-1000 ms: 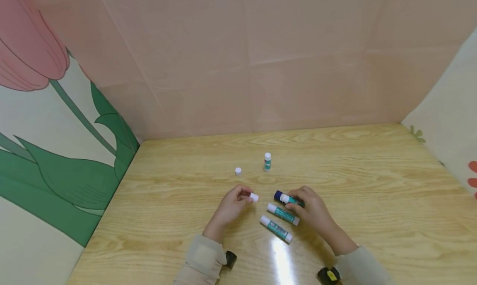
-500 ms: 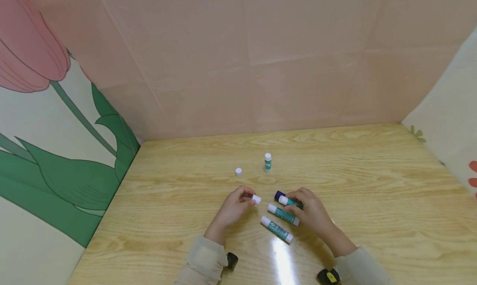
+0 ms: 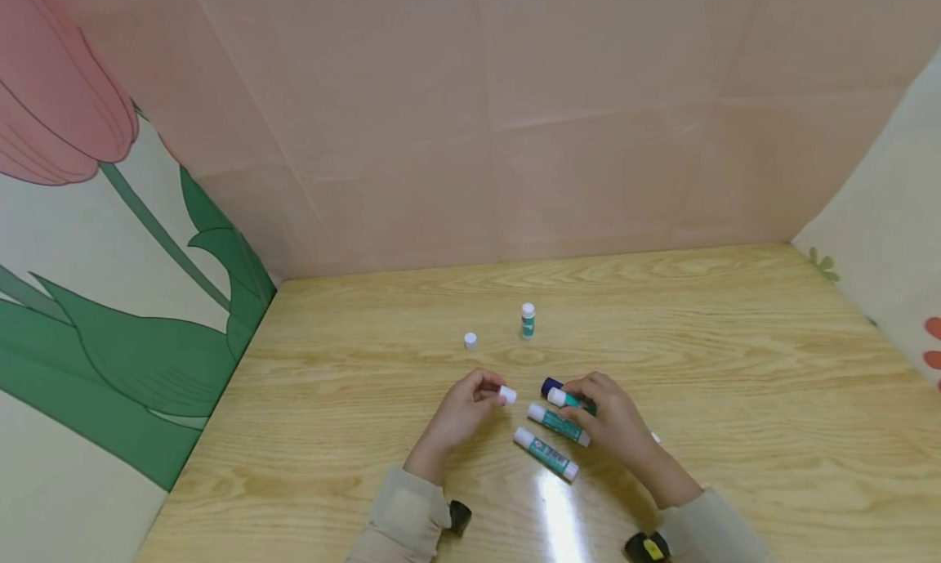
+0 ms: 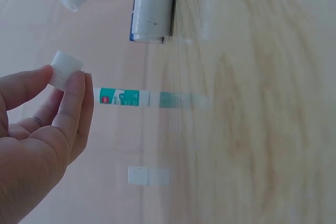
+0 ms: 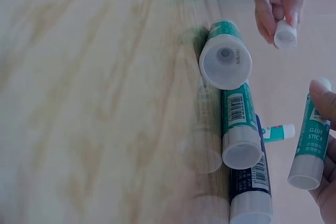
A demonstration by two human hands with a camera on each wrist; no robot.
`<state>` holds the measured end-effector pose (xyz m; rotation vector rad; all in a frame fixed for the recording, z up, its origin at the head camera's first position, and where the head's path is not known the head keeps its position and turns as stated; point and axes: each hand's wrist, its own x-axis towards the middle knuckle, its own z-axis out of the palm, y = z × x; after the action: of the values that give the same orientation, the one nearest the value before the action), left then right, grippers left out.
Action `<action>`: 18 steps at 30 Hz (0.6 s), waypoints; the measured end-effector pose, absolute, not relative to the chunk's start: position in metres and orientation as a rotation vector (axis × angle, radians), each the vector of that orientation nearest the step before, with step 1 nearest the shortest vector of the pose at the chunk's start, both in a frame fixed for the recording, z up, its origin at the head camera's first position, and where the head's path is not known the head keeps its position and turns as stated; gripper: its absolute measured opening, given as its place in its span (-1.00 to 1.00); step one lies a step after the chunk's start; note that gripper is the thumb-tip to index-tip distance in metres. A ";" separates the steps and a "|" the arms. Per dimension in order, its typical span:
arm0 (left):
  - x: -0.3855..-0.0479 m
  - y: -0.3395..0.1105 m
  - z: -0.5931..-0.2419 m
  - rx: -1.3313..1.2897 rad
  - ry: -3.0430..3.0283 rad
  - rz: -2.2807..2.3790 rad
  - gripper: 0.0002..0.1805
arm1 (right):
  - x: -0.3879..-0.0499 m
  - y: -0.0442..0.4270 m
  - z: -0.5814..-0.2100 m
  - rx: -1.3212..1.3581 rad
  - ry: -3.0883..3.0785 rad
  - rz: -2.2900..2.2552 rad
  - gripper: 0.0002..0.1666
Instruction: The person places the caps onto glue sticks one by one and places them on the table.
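Note:
Between thumb and fingertips, my left hand (image 3: 465,412) pinches a small white cap (image 4: 66,70). Across from it my right hand (image 3: 616,416) grips a teal glue stick (image 5: 311,145), its white end (image 3: 557,397) pointing toward the cap; the two are apart. Just behind and below that stick lies a dark blue glue stick (image 3: 550,386), mostly covered by the right hand. Two teal-and-white glue sticks lie side by side nearer the front, one glue stick (image 3: 559,424) close to the right fingers and another glue stick (image 3: 546,454) in front of it.
Farther back on the wooden table (image 3: 353,350), a small glue stick (image 3: 528,322) stands upright. Left of it is a loose white cap (image 3: 470,341). A small white piece (image 3: 655,437) shows beside the right wrist, mostly hidden. A pink backdrop (image 3: 485,138) rises behind the table.
My left hand has shifted slightly right with the cap. The glue stick in my right hand has tipped a little toward the left hand. The white piece by the right wrist has come into view.

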<state>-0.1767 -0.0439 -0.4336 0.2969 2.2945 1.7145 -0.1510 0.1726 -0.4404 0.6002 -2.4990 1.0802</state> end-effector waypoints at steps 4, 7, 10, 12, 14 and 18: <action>-0.177 -0.044 -0.435 0.315 2.289 1.721 -0.76 | -0.150 0.172 -0.440 0.591 -2.513 1.091 -0.73; -0.177 -0.044 -0.435 0.315 2.277 1.727 -0.75 | -0.150 0.172 -0.440 0.590 -2.517 1.097 -0.74; -0.177 -0.043 -0.435 0.312 2.275 1.725 -0.75 | -0.150 0.172 -0.440 0.601 -2.511 1.098 -0.74; -0.176 -0.043 -0.435 0.306 2.275 1.721 -0.76 | -0.149 0.172 -0.439 0.610 -2.506 1.097 -0.73; -0.176 -0.043 -0.434 0.301 2.278 1.718 -0.76 | -0.149 0.172 -0.439 0.627 -2.494 1.099 -0.72; -0.174 -0.042 -0.432 0.300 2.274 1.725 -0.76 | -0.149 0.172 -0.440 0.651 -2.479 1.103 -0.71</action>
<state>-0.1742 -0.0418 -0.4322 0.2997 2.2737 1.7246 -0.1492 0.1718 -0.4396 0.6509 -2.4786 1.1028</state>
